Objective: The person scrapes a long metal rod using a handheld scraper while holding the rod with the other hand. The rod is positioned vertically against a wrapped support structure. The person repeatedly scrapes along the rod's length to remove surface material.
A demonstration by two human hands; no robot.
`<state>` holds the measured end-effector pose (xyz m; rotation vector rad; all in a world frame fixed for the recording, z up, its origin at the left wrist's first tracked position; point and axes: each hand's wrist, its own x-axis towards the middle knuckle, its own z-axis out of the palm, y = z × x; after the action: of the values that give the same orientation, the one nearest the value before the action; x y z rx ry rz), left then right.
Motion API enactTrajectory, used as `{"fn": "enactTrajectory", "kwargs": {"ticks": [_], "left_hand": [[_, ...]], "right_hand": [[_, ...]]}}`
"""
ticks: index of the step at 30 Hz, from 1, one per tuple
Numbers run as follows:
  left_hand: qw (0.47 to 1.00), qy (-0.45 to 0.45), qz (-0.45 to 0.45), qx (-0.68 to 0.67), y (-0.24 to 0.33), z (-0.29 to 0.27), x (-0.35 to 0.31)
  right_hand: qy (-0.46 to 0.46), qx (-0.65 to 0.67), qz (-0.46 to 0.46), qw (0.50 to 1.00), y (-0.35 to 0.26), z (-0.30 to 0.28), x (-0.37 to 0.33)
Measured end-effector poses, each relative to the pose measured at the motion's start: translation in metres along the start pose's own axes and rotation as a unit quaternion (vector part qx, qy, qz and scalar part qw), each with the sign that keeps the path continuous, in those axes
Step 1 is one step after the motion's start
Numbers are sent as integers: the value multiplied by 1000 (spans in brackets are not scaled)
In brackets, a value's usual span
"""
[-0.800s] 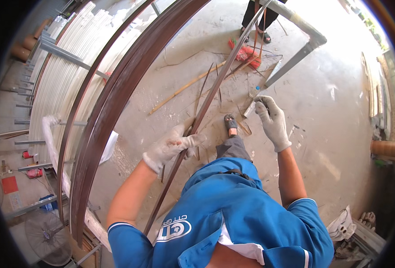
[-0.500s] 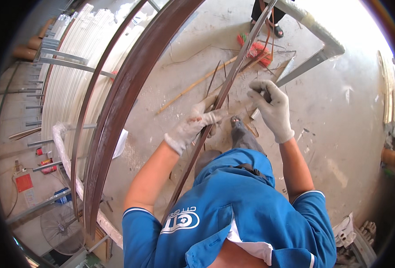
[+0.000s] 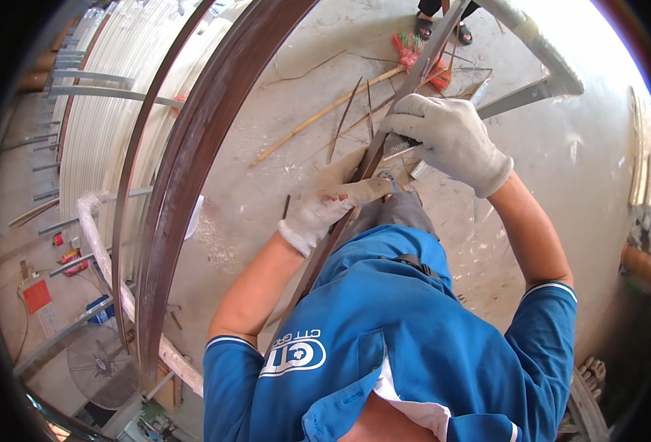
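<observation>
1. Head view: I see left hand (image 3: 331, 205) pinching brown strip (image 3: 371, 158), which slants up-right.
2. Right hand (image 3: 447, 140) curled around dark tool (image 3: 401, 145) at strip.
3. Strip looks light, springy; I'd grip both edges.

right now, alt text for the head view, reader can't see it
A gloved left hand grips a long brown strip, the gloved right hand holding a dark object beside it. More brown strips run alongside; a broom lies ahead.
</observation>
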<state>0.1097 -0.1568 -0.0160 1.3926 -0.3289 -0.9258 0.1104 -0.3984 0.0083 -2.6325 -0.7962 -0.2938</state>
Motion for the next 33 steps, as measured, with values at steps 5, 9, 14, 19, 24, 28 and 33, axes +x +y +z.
{"fn": "enactTrajectory", "kwargs": {"ticks": [5,9,14,19,24,28,33], "left_hand": [[1000,9,20,-6,-1,-5,-5],[997,6,-68,-43,11,-4,-3],[999,10,4,-43,13,-9,2],[1000,13,-8,-19,13,-11,0],[996,92,-21,-5,15,-1,1],[994,59,-91,-20,19,-5,5],[988,86,-126,-33,22,-2,3]], "right_hand": [[-64,-108,-82,989,-7,-13,17],[-66,-83,-152,983,-4,-20,33],[-84,-32,-173,981,3,-17,44],[-113,20,-109,987,15,-9,41],[-49,220,62,972,20,-2,24],[-23,321,90,943,29,0,15],[-19,476,201,856,35,-4,9]]}}
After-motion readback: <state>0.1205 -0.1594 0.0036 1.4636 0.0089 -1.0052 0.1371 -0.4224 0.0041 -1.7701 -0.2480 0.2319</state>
